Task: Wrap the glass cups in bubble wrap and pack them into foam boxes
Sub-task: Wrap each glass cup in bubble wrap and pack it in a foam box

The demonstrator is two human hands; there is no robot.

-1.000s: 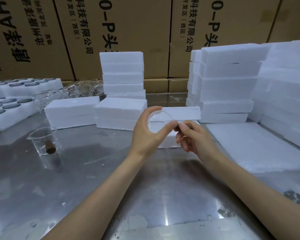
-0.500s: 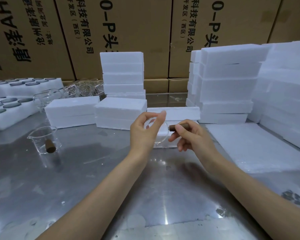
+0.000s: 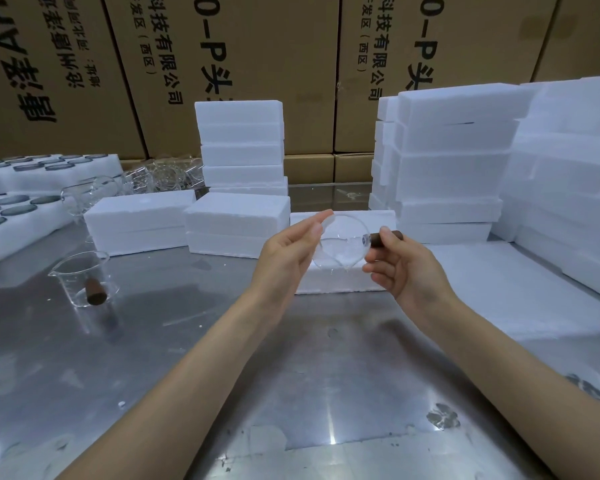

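Head view step: checking over a glass cup (image 3: 340, 244) before wrapping, looks like; bubble wrap sheet (image 3: 520, 289) lying to the right, probably needed next.
Left hand (image 3: 288, 258): pinching the rim.
Right hand (image 3: 400, 259): gripping the brown handle (image 3: 387, 237).
Cup spot: held up over the surface (image 3: 222, 358), spout down.

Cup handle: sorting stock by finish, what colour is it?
Dark brown handle on the clear cup; head view.

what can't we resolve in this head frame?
- Held glass cup: transparent; its far side lies behind the left hand.
- Brown handle: partly covered by right hand fingers.
- Glassware cluster at the back: small, blurred, uncountable.
- Left foam trays: cut off by the frame edge.
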